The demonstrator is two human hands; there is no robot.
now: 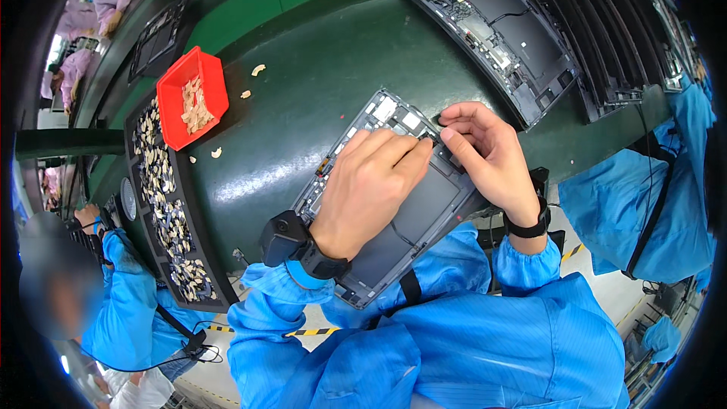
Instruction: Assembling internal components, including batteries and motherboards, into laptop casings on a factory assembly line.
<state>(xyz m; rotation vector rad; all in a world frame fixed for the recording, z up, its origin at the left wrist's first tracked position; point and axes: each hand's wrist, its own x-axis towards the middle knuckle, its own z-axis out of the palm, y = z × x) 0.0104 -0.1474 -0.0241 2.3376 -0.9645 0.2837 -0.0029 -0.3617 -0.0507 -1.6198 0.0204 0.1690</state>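
A dark grey laptop base [409,236] with its inner parts bare lies slanted across the near edge of the green bench. My left hand [371,185] reaches over its middle, fingers bent and drawn together at the upper right part of the board. What sits under those fingertips is hidden. Close by, at the base's right upper edge, my right hand [488,155] curls with thumb and forefinger nearly meeting at a small dark spot. I cannot make out what they grip. The two hands' fingertips almost touch.
A red bin [223,91] of small tan pieces overlaps a long black divided tray [222,291] full of small parts at left. Another opened laptop base [530,53] lies at upper right, beside a rack of dark panels [598,23]. Coworkers sit on both sides.
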